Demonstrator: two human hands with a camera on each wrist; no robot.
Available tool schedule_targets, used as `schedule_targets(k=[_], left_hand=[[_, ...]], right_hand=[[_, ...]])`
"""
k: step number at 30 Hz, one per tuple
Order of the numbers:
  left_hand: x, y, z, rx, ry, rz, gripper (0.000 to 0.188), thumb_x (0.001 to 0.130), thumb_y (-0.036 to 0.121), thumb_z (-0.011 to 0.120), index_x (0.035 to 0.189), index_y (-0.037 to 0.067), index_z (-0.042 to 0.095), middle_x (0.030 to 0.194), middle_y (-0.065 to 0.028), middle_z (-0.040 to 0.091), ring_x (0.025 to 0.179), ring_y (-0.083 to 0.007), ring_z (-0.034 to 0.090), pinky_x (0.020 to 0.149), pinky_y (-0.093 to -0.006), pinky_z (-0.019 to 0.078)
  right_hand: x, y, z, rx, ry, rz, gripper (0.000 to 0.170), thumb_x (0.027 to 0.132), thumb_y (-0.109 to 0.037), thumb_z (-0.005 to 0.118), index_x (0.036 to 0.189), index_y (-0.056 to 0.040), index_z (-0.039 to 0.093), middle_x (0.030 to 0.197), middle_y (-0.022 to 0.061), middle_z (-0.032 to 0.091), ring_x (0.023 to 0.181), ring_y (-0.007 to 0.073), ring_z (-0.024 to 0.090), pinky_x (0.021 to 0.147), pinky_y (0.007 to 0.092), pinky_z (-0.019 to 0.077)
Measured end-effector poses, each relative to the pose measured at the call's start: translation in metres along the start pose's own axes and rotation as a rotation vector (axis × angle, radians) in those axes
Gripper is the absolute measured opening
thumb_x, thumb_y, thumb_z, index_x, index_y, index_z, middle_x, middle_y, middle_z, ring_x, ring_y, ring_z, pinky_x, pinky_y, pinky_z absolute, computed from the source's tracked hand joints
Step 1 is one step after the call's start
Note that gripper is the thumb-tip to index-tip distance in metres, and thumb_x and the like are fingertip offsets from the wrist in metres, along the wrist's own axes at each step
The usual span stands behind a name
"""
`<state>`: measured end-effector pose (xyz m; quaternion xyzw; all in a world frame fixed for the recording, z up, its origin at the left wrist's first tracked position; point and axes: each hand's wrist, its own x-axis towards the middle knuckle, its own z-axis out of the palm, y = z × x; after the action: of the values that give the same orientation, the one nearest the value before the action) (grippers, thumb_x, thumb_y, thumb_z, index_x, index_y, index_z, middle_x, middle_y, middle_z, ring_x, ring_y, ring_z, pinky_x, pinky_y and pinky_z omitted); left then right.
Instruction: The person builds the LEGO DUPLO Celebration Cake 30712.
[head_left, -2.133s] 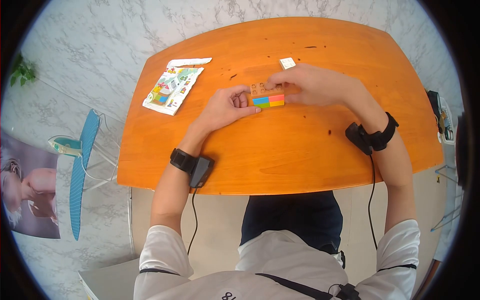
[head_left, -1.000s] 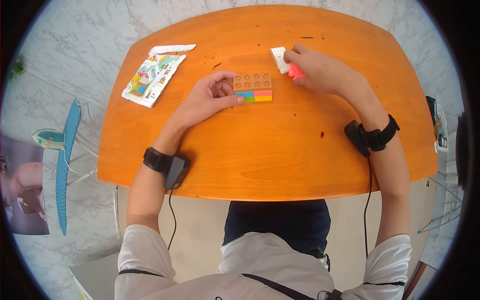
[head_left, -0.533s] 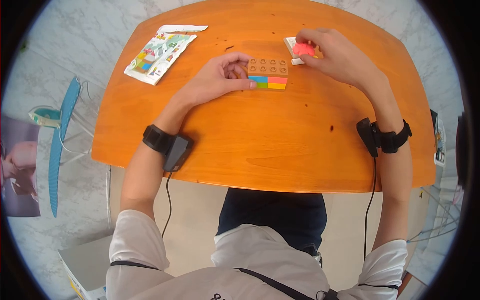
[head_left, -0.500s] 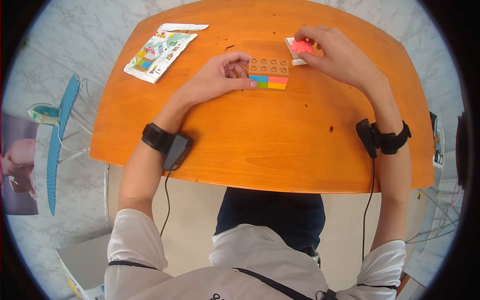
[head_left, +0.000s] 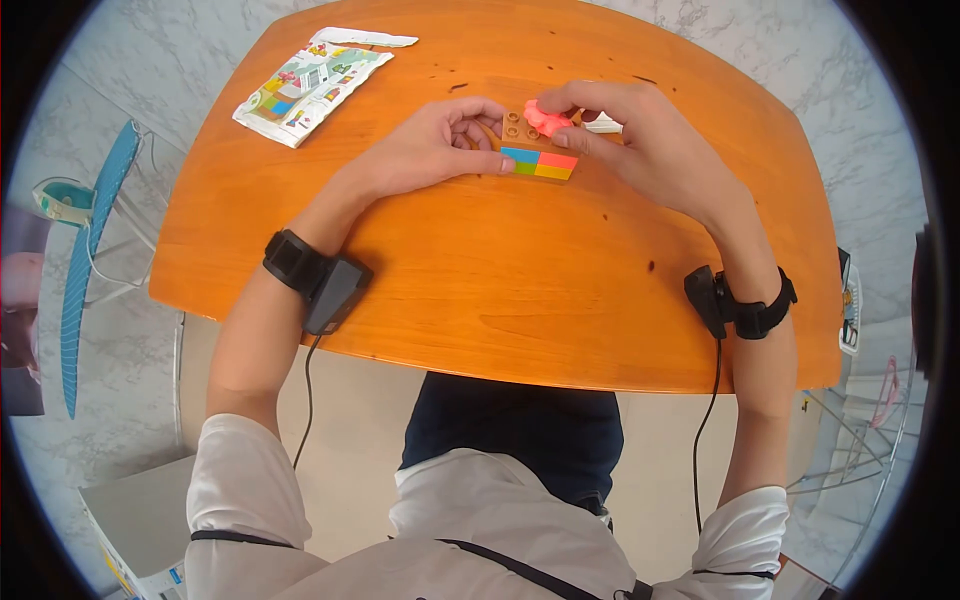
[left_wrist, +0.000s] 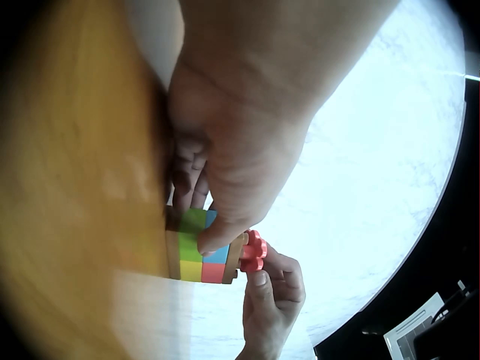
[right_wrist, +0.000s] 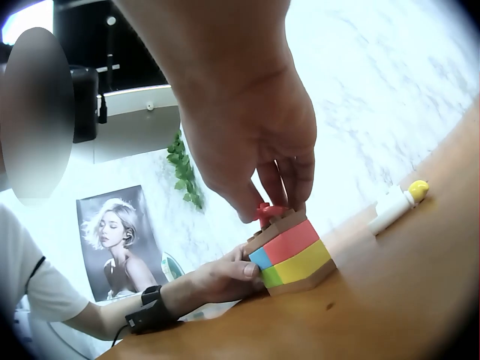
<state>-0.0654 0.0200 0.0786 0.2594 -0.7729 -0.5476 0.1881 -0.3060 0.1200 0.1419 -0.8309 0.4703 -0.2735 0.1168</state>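
My left hand (head_left: 432,148) holds the left end of a toy brick stack (head_left: 543,164), thumb on its front face. The stack stands on the table, with blue, green, coral and yellow bricks between brown studded plates. My right hand (head_left: 655,145) pinches a pink flower-shaped brick (head_left: 543,117) by thumb and fingers over the top brown plate. In the left wrist view the flower brick (left_wrist: 255,251) sits right at the studs. Partly hidden behind my right hand lies a white brick (head_left: 603,124); the right wrist view shows a yellow round piece (right_wrist: 418,190) at its end.
A printed white packet (head_left: 310,85) lies at the back left of the wooden table (head_left: 480,290), with a torn strip (head_left: 365,38) beside it. Off the table's left side stands an ironing board (head_left: 95,260) with an iron (head_left: 65,201). Cables run down from both wrist cameras.
My right hand let go of the stack, took up the pink flower brick by the white brick, and carried it left onto the stack's top. My left hand stayed at the stack; the head view shifted.
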Motion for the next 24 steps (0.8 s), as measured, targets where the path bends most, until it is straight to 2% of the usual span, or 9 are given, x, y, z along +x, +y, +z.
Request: schedule_targets(k=[5, 7, 17, 19, 22, 24], left_hand=[[-0.001, 0.000, 0.000, 0.000, -0.022, 0.016, 0.047, 0.090, 0.016, 0.080, 0.129, 0.004, 0.058, 0.091, 0.0027, 0.061, 0.083, -0.0060, 0.059, 0.074, -0.0227, 0.0454], [-0.001, 0.002, 0.002, -0.030, -0.018, 0.057, 0.048, 0.087, 0.025, 0.084, 0.123, 0.002, 0.062, 0.088, 0.0014, 0.061, 0.079, -0.0056, 0.056, 0.072, -0.0226, 0.0452], [0.000, 0.004, 0.003, -0.012, -0.012, 0.058, 0.045, 0.088, 0.025, 0.084, 0.120, 0.002, 0.063, 0.086, 0.0020, 0.060, 0.078, -0.0055, 0.056, 0.071, -0.0229, 0.0447], [0.000, 0.003, 0.000, -0.009, -0.057, 0.023, 0.047, 0.090, 0.017, 0.080, 0.130, 0.006, 0.058, 0.091, 0.0035, 0.062, 0.085, -0.0050, 0.059, 0.074, -0.0222, 0.0448], [0.000, 0.001, 0.000, 0.002, -0.055, 0.016, 0.047, 0.090, 0.017, 0.080, 0.130, 0.005, 0.057, 0.092, 0.0023, 0.063, 0.086, -0.0056, 0.060, 0.075, -0.0224, 0.0452], [0.000, 0.000, -0.001, 0.008, -0.040, 0.035, 0.048, 0.090, 0.016, 0.080, 0.130, 0.004, 0.057, 0.092, 0.0016, 0.063, 0.086, -0.0061, 0.060, 0.075, -0.0225, 0.0454]], right_hand=[[0.002, 0.007, 0.002, -0.046, 0.023, -0.121, 0.022, 0.095, -0.019, 0.069, 0.110, -0.0022, 0.067, 0.089, 0.0161, 0.067, 0.076, 0.0358, 0.060, 0.070, 0.0400, 0.0498], [0.002, 0.007, 0.002, -0.036, 0.050, -0.167, 0.022, 0.094, -0.018, 0.069, 0.109, -0.0016, 0.067, 0.089, 0.0159, 0.066, 0.076, 0.0355, 0.060, 0.070, 0.0399, 0.0497], [0.003, -0.003, 0.000, -0.108, 0.005, -0.193, 0.018, 0.090, -0.009, 0.070, 0.105, -0.0001, 0.067, 0.088, 0.0166, 0.066, 0.079, 0.0350, 0.062, 0.070, 0.0398, 0.0504], [0.003, -0.001, 0.000, -0.101, 0.002, -0.179, 0.018, 0.090, -0.008, 0.070, 0.105, -0.0002, 0.067, 0.089, 0.0165, 0.066, 0.079, 0.0347, 0.063, 0.070, 0.0399, 0.0507], [0.001, 0.004, 0.004, -0.050, 0.011, -0.198, 0.020, 0.090, -0.008, 0.070, 0.109, -0.0014, 0.067, 0.093, 0.0145, 0.069, 0.083, 0.0316, 0.065, 0.074, 0.0386, 0.0525], [-0.001, 0.013, 0.003, 0.009, 0.136, -0.247, 0.023, 0.093, -0.011, 0.069, 0.114, -0.0027, 0.068, 0.098, 0.0120, 0.072, 0.088, 0.0273, 0.067, 0.079, 0.0363, 0.0538]])
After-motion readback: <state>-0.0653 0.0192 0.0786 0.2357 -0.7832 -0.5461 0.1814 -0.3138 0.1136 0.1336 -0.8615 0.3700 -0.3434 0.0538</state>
